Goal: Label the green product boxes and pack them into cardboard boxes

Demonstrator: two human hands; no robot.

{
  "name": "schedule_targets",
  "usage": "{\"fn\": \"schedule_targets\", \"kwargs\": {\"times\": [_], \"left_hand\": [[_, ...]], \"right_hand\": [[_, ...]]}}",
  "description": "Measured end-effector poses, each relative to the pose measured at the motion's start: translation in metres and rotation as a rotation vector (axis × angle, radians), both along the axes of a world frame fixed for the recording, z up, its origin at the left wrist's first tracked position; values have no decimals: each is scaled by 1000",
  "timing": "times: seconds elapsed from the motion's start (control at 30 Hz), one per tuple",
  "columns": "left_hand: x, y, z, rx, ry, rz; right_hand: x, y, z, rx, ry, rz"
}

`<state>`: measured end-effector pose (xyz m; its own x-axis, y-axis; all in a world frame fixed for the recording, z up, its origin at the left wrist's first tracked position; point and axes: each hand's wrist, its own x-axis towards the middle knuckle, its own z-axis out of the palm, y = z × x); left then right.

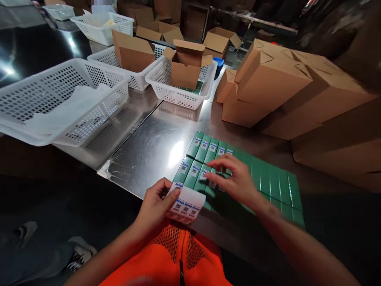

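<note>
My left hand (159, 200) grips a curled sheet of stickers (189, 200), thumb on top; small blue-and-white labels with square codes show on it. Slim green boxes (268, 176) stand packed side by side in two rows on the metal table. Several boxes at the left end of the rows carry a sticker like those on the sheet, and the ones at the right look plain. Over the front row hovers my right hand (235, 176), thumb and forefinger apart, with nothing visible between them. It hides some boxes beneath; whether a fingertip touches one, I cannot tell.
Brown cartons (270, 75) are stacked at the right of the steel table (143, 147). A white basket (110, 103) with white sheeting sits at the left. Farther back, another basket (181, 95) holds an open carton (186, 73) and green boxes. A person's shoe (80, 252) shows lower left.
</note>
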<state>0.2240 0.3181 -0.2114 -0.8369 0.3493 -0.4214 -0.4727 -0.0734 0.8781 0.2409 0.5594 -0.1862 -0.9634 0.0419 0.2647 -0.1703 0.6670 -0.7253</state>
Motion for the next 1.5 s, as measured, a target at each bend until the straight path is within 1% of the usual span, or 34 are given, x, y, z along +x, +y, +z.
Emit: {"fn": "schedule_targets", "kwargs": {"times": [0.03, 0.07, 0.13, 0.17, 0.2, 0.27, 0.3, 0.37, 0.4, 0.43, 0.47, 0.5, 0.53, 0.57, 0.63, 0.7, 0.73, 0.77, 0.83, 0.9, 1.03, 1.17, 1.33, 1.43, 1.5], "left_hand": [[0, 1, 0, 6, 12, -2], [1, 1, 0, 11, 22, -9], [1, 2, 0, 18, 40, -41], [1, 2, -1, 24, 47, -64], [1, 2, -1, 30, 51, -89], [1, 1, -2, 44, 52, -131], [1, 1, -2, 46, 46, -141], [1, 0, -2, 35, 11, -143], [0, 0, -2, 26, -14, -136], [0, 0, -1, 17, -40, -124], [0, 0, -1, 8, -59, -110], [-1, 0, -1, 1, -69, -100], [-2, 1, -1, -6, -71, -86], [-2, 1, 0, -14, -68, -72], [-3, 2, 0, -26, -63, -57], [-3, 4, 0, -26, -65, -47], [-3, 4, 0, -22, -66, -47], [-3, 5, 0, -18, -67, -50], [-3, 5, -1, -17, -67, -56], [-3, 4, -3, -18, -56, -71], [-3, 2, -7, -21, -32, -83], [-3, 3, -6, -46, -36, -75], [-4, 4, -5, -51, -51, -78], [-4, 4, -6, -52, -40, -80], [-4, 4, -7, -49, -39, -78]], "right_hand": [[6, -17, 2, -43, -1, 96], [11, -30, 3, -76, 0, 162], [16, -48, 2, -92, 33, 220], [17, -52, -1, -68, 68, 229], [17, -54, -3, -20, 119, 231], [17, -54, -7, 148, 265, 247], [18, -55, -9, 249, 353, 283], [23, -56, -8, 409, 509, 410], [26, -57, -6, 437, 555, 482], [29, -56, -2, 416, 562, 540], [32, -54, 2, 351, 528, 566], [34, -49, 6, 253, 462, 542], [34, -41, 11, 146, 377, 470], [33, -30, 14, 42, 291, 364], [25, 3, 18, -124, 137, 72], [13, 44, 15, -225, -3, -216], [6, 64, 12, -256, -85, -325], [0, 82, 8, -271, -189, -383], [-11, 110, 0, -272, -368, -402], [-17, 126, -6, -252, -499, -374], [-20, 132, -12, -212, -602, -354], [-20, 130, -14, -133, -629, -359], [-19, 129, -17, -57, -576, -370], [-15, 125, -21, 44, -521, -404], [-11, 118, -25, 135, -429, -435]]}}
